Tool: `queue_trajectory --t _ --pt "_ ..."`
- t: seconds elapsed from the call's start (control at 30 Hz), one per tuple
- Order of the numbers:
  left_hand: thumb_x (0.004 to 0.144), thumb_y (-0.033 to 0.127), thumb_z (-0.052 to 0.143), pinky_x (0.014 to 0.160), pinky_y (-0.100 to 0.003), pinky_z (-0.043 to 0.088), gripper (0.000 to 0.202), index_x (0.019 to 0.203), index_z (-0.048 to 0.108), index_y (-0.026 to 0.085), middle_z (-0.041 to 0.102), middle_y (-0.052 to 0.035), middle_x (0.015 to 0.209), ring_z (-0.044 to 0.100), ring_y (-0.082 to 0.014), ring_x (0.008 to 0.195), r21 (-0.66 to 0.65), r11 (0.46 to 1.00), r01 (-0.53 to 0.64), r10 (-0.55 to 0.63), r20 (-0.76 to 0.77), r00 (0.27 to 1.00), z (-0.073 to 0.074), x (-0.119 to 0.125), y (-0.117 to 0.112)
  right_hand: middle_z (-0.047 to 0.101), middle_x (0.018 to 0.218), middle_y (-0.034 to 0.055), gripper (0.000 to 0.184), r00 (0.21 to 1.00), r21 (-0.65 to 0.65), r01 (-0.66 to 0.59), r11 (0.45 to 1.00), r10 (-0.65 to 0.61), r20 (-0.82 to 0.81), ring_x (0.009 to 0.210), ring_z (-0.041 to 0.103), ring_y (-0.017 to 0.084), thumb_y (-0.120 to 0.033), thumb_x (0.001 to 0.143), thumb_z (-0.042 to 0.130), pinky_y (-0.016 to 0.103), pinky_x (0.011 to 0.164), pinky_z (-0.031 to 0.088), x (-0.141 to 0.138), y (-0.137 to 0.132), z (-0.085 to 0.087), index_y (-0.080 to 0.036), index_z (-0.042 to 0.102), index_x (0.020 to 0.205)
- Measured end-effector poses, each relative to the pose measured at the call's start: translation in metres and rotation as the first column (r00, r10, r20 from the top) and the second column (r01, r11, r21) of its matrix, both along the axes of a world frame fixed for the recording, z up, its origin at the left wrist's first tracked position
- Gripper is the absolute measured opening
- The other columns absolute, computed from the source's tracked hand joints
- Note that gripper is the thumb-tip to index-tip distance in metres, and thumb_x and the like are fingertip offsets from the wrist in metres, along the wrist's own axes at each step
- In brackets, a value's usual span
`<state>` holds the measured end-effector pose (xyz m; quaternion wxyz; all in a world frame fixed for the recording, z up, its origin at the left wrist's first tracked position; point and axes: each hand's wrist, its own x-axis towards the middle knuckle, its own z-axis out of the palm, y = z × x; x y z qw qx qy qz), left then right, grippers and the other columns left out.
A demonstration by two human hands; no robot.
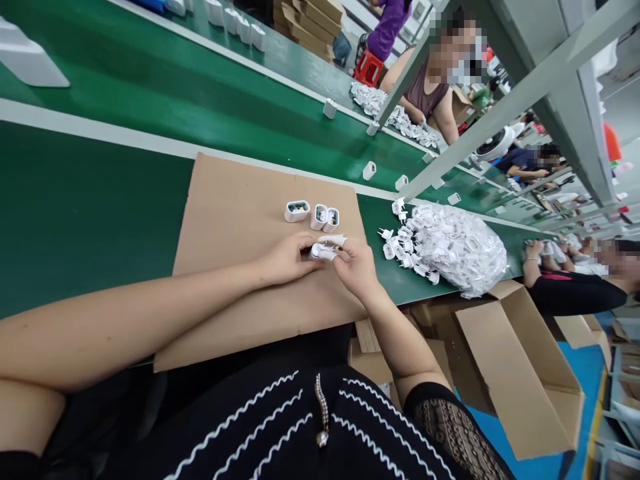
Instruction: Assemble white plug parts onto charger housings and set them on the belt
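A heap of white plug parts (pixel 450 250) lay on the green table (pixel 100 200) — just above an open cardboard box (pixel 525 373). Three open white shells (pixel 313 213) sat together on a cardboard sheet (pixel 225 220); across the table, a seated person (pixel 430 87) worked near a red stool (pixel 369 67).

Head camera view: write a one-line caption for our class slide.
Left hand and right hand grip a white charger shell over a cardboard sheet, three open shells beyond, plug pile alongside.

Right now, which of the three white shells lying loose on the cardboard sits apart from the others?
The leftmost shell, lying by itself; the middle shell and right shell touch, side by side.
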<state>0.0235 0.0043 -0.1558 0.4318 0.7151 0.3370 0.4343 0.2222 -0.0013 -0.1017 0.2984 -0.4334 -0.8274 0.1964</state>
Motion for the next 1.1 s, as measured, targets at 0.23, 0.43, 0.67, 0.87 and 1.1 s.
queue_trajectory --t 0.23,0.43,0.67,0.87,1.1 --pt "0.089 0.037 0.076 0.081 -0.038 0.054 0.019 0.091 0.070 0.019 0.072 -0.0055 0.092 0.068 -0.0236 0.088 0.017 1.000 -0.026 0.027 -0.024 0.999 -0.002 -0.002 0.002 0.077 0.103 0.0077 0.034 0.966 0.134 -0.059 0.989 0.023 0.257 0.101 0.069 0.025 -0.003 0.083 0.059 0.037 0.089 0.056 0.000 0.000 0.004 -0.022 0.078 0.104" --pt "0.090 0.033 0.073 0.085 -0.039 0.054 0.015 0.091 0.068 0.018 0.071 -0.0065 0.095 0.068 -0.0242 0.092 0.018 0.999 -0.036 0.037 -0.068 0.997 -0.002 -0.003 0.002 0.075 0.096 0.0078 0.031 0.920 0.192 -0.043 0.980 -0.036 0.389 0.091 0.067 0.026 -0.004 0.083 0.061 0.037 0.082 0.052 -0.005 -0.004 0.010 -0.022 0.077 0.101" --pt "0.090 0.034 0.074 0.084 -0.040 0.054 0.017 0.087 0.068 0.019 0.071 -0.0063 0.092 0.067 -0.0246 0.091 0.023 0.998 -0.059 0.061 -0.092 0.994 0.001 -0.003 0.002 0.075 0.091 0.0069 0.030 0.919 0.186 -0.037 0.982 -0.039 0.391 0.090 0.068 0.025 -0.006 0.081 0.062 0.035 0.083 0.051 -0.002 0.004 0.008 -0.023 0.079 0.098" --pt "0.090 0.037 0.074 0.097 -0.046 0.054 0.021 0.103 0.074 0.020 0.076 -0.0090 0.107 0.069 -0.0283 0.105 0.010 0.997 -0.077 0.078 -0.068 0.995 0.000 0.002 0.002 0.078 0.100 0.0044 0.037 0.995 0.058 0.059 0.997 -0.063 0.083 0.099 0.071 0.025 -0.019 0.087 0.066 0.042 0.098 0.054 -0.002 0.002 -0.016 -0.027 0.077 0.121" --pt "0.091 0.045 0.071 0.082 -0.039 0.056 0.031 0.110 0.077 0.022 0.079 -0.0082 0.109 0.070 -0.0261 0.095 -0.003 1.000 -0.030 0.028 -0.263 0.964 0.055 -0.023 -0.008 0.061 0.150 0.0122 0.053 0.967 -0.014 0.246 0.969 -0.247 -0.061 0.137 0.058 0.029 -0.046 0.097 0.064 0.048 0.119 0.043 0.043 0.027 -0.009 -0.027 0.062 0.146"
